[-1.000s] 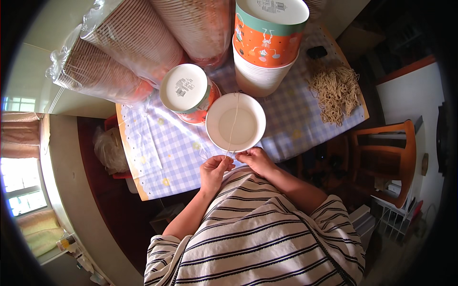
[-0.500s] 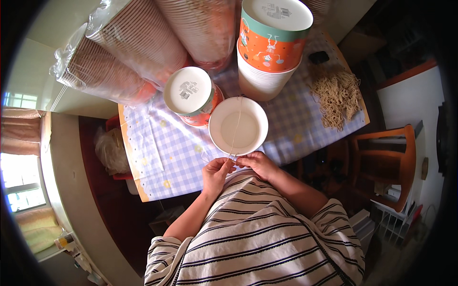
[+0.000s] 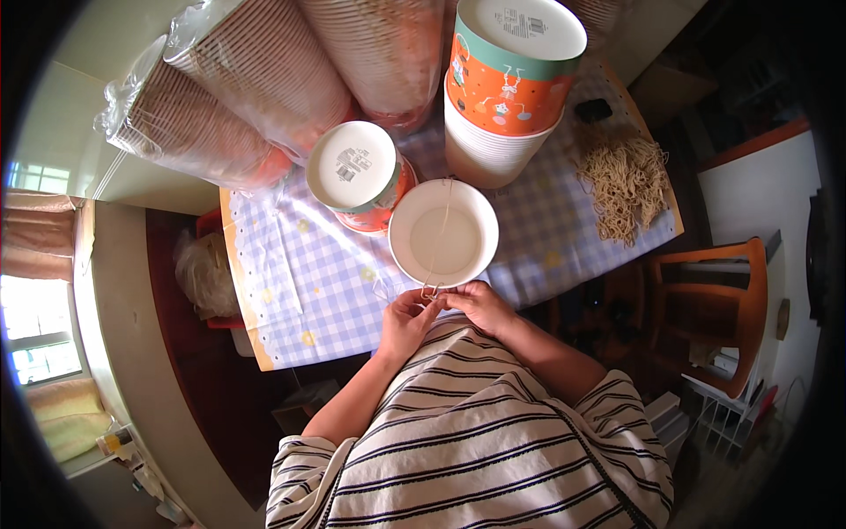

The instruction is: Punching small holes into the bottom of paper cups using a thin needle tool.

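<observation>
A white paper bucket (image 3: 443, 236) stands mouth up at the table's near edge. A thin beige string (image 3: 440, 231) runs across its mouth from the far rim to my hands at the near rim. My left hand (image 3: 408, 319) pinches the string, which makes a small loop at the fingertips. Close against it, my right hand (image 3: 478, 309) is also closed on the string with thumb and forefinger. The exact lie of the string between the fingers is too small to make out.
Upside-down orange-and-green buckets (image 3: 354, 172) stand just beyond, beside a taller stack (image 3: 507, 88). Plastic-wrapped bucket stacks (image 3: 264, 79) fill the far left. A heap of beige strings (image 3: 626, 187) and a black object (image 3: 592, 110) lie at the right. A wooden chair (image 3: 709, 295) stands right of the table.
The string at my fingertips now forms a visible loop, and my left hand has drawn slightly closer to the right. The bucket stays in place.
</observation>
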The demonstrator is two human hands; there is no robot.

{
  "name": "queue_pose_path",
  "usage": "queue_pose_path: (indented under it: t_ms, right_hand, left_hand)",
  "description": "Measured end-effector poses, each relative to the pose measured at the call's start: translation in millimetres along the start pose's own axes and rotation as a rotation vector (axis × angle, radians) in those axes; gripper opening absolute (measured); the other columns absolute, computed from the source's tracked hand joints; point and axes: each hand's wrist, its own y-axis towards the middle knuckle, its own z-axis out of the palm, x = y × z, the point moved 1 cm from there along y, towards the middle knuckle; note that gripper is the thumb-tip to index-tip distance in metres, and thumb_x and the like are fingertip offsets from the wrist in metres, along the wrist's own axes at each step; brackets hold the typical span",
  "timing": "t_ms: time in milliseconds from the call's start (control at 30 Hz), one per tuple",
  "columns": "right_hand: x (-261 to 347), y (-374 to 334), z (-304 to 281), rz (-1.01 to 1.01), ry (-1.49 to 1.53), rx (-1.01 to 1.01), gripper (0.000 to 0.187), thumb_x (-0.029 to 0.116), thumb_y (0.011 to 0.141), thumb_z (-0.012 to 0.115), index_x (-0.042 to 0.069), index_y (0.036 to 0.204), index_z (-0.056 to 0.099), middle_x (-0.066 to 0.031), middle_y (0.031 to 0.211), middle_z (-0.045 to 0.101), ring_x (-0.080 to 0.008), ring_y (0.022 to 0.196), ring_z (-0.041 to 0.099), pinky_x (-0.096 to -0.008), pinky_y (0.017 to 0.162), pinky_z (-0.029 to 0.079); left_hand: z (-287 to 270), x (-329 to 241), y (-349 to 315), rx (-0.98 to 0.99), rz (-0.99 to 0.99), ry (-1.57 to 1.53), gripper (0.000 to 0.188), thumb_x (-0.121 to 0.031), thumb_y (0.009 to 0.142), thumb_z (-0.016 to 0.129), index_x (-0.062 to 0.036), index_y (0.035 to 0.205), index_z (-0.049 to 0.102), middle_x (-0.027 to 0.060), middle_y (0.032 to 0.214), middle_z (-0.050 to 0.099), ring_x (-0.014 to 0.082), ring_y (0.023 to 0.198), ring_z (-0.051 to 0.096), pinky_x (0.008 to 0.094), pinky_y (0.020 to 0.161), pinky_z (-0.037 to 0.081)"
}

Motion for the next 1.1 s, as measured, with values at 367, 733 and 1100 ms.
queue_pose_path:
  t_ms: [367, 733, 1100]
  right_hand:
    - [7, -2, 2, 0.006, -0.086, -0.014, 0.02, 0.018, 0.089, 0.062, 0.001, 0.098, 0.065, 0.0002, 0.086, 0.063, -0.0068, 0.08, 0.055, -0.0231, 0.076, 0.046]
    - [5, -2, -1, 0.006, -0.146, -0.037, 0.021, 0.019, 0.089, 0.062, 0.0, 0.097, 0.065, -0.0012, 0.085, 0.064, -0.0076, 0.079, 0.056, -0.0234, 0.075, 0.046]
    - [5, -2, 1, 0.011, -0.196, -0.088, 0.019, 0.017, 0.088, 0.062, -0.001, 0.096, 0.065, -0.0022, 0.083, 0.064, -0.0083, 0.077, 0.056, -0.0245, 0.074, 0.047]
  left_hand:
    - [0, -8, -3, -0.045, -0.009, 0.012, 0.014, -0.009, 0.087, 0.065, 0.0038, 0.092, 0.063, 0.0015, 0.075, 0.064, 0.0044, 0.062, 0.054, 0.0187, 0.056, 0.044]
    - [-3, -5, -3, -0.103, -0.003, -0.008, 0.015, -0.01, 0.085, 0.066, 0.0046, 0.09, 0.063, 0.0018, 0.072, 0.064, 0.0042, 0.063, 0.055, 0.0198, 0.058, 0.045]
    - [-2, -7, -4, -0.123, 0.019, 0.047, 0.014, -0.008, 0.085, 0.066, 0.0049, 0.09, 0.063, 0.0018, 0.072, 0.064, 0.0043, 0.062, 0.055, 0.0197, 0.057, 0.045]
